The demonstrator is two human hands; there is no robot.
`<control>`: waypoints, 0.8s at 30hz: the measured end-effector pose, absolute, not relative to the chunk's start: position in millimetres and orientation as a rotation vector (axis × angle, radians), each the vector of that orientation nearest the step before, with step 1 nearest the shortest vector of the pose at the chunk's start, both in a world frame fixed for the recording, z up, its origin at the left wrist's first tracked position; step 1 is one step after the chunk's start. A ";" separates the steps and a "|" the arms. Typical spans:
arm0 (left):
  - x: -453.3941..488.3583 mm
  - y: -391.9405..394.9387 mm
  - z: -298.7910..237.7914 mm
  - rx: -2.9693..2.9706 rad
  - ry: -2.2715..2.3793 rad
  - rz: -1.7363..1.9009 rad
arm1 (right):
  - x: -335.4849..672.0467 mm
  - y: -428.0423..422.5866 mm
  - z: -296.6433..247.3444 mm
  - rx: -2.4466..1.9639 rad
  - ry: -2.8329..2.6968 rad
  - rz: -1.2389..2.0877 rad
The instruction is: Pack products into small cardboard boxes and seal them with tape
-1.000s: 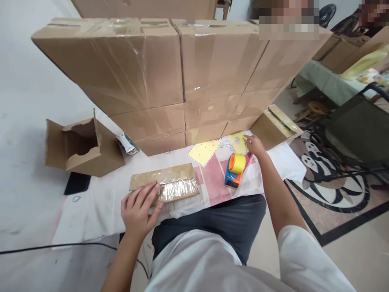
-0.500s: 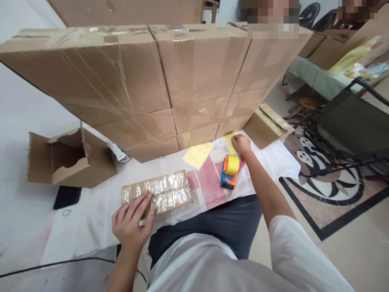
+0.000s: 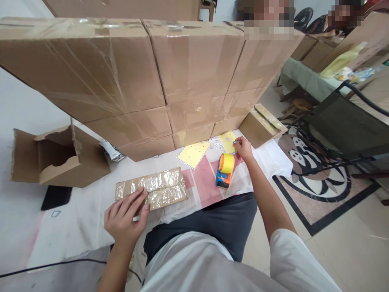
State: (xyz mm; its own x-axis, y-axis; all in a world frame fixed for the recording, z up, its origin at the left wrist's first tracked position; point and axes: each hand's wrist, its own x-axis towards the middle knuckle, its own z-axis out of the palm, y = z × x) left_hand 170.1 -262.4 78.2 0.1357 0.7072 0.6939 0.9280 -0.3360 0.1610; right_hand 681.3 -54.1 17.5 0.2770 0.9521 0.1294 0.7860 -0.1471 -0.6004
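Observation:
A flat cardboard box [image 3: 165, 187], covered in shiny clear tape, lies near the table's front edge. My left hand [image 3: 126, 215] rests on its left part, fingers stretched over the top and the thumb apart at the near side. Farther right, my right hand [image 3: 244, 147] is closed in a pinch at the edge of a yellow sheet [image 3: 227, 140]; a small greyish piece shows at the fingertips, too small to name. Another yellow sheet with small dots [image 3: 193, 154] lies beside it. Just below the right hand stands a blue and orange tape dispenser [image 3: 224, 178] with a yellow roll [image 3: 227, 163].
Stacked taped cartons [image 3: 194, 61] form a wall behind the work area. An open carton [image 3: 60, 156] stands at left by a dark flat object [image 3: 56, 197] and a silvery packet [image 3: 112, 151]. A closed carton [image 3: 261, 127] sits at right. Beyond are a chair [image 3: 343, 113] and people.
My right hand has drawn back slightly from the yellow sheet, now with a small greyish piece at its fingertips. My left hand stays on the box. The whole view has shifted a little.

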 end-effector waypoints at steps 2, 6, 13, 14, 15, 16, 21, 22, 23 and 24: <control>170.4 -262.7 78.4 -2.103 -1.591 -1.015 | 682.1 -52.2 21.5 -2.007 -1.592 0.390; 171.6 -262.8 79.0 -2.099 -1.586 -1.017 | 682.0 -44.2 27.4 -2.138 -1.643 0.352; 171.9 -261.2 79.0 -2.097 -1.610 -1.009 | 670.5 -26.8 30.1 -2.181 -1.683 0.112; 171.5 -261.3 78.8 -2.096 -1.613 -1.010 | 669.8 -24.8 28.9 -2.161 -1.709 0.109; 171.2 -261.3 78.7 -2.097 -1.615 -1.010 | 669.7 -23.0 27.1 -2.129 -1.760 0.114; 170.9 -261.4 78.7 -2.099 -1.614 -1.009 | 670.0 -21.3 25.0 -2.088 -1.833 0.126; 171.9 -260.3 79.6 -2.103 -1.604 -1.005 | 670.9 -16.5 13.2 -1.944 -2.091 0.212; 172.5 -259.9 79.7 -2.098 -1.599 -1.006 | 670.1 -16.9 11.3 -1.948 -2.074 0.215; 173.1 -259.6 79.6 -2.093 -1.595 -1.007 | 668.9 -17.8 9.8 -1.947 -2.057 0.217; 173.7 -259.3 79.5 -2.089 -1.589 -1.007 | 667.6 -19.1 8.6 -1.942 -2.042 0.220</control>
State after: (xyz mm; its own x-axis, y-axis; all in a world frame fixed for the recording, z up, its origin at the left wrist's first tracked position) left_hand 173.7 -259.3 79.5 0.1285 0.7012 0.7013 0.9335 -0.3243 0.1532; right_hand 667.6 -19.1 8.6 -0.0301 0.9924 0.1194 0.9441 0.0675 -0.3228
